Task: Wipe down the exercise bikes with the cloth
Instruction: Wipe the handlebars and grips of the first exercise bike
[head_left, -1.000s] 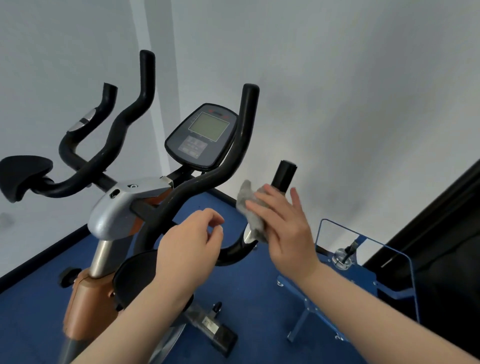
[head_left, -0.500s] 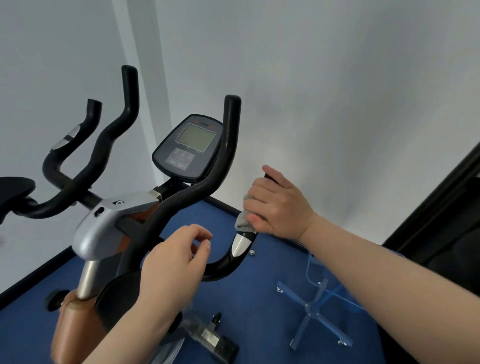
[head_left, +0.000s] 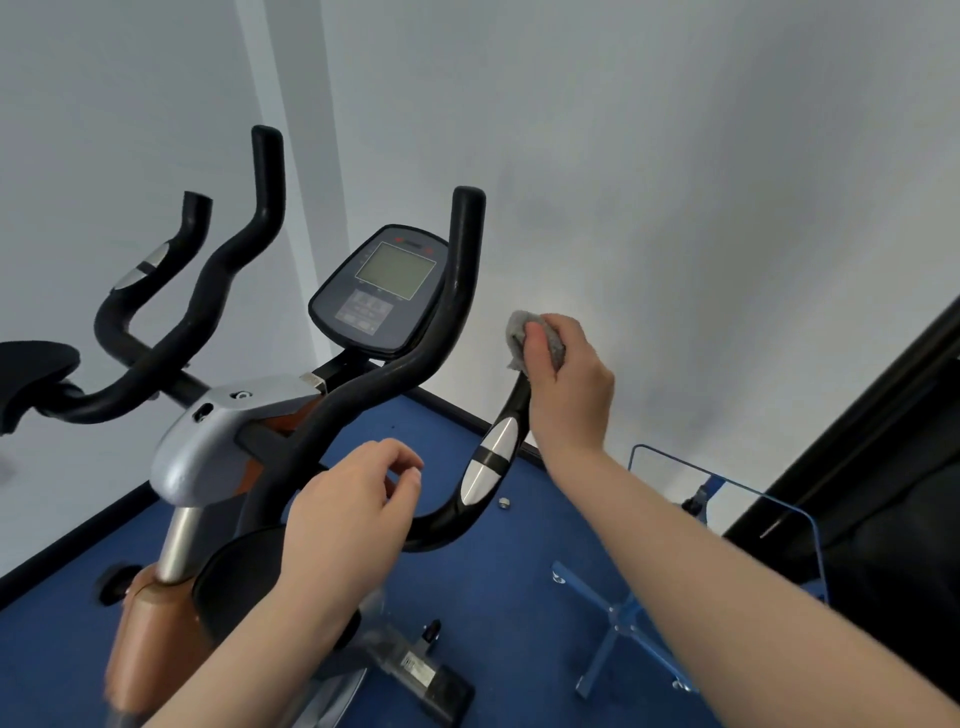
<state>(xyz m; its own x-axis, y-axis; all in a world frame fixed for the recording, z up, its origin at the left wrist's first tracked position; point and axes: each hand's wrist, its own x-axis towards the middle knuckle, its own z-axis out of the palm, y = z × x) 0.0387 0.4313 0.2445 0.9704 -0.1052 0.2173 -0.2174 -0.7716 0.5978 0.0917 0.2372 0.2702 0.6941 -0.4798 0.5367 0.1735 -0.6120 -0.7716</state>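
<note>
Grey cloth (head_left: 524, 338) is bunched in the person's right hand (head_left: 569, 387), whose fingers (head_left: 540, 343) are clamped round it and round the top of the short black grip that rises to the right of the console (head_left: 387, 291). The cloth covers the very tip of that grip; below the hand the grip's silver sensor plate (head_left: 491, 460) shows bare. The left hand (head_left: 345, 512) hovers below the console and in front of the long right handlebar (head_left: 415, 364), its fingers loosely curled and apart, holding nothing and touching nothing that I can make out.

From where I stand, the step in hand looks like wiping the end of this short grip on the nearest exercise bike (head_left: 208, 447). The next move seems to call for drawing the cloth down the grip towards the sensor plate and round the curve beneath it, keeping the fingers wrapped so the cloth stays against the tube. After that the tall handlebars either side of the console, and the console itself, look untouched by the cloth at present. A second set of black bars (head_left: 197, 312) stands further left of the console, with a black saddle (head_left: 31, 369) beyond them. A blue metal stand (head_left: 623, 613) sits on the blue floor to the right of the console.
</note>
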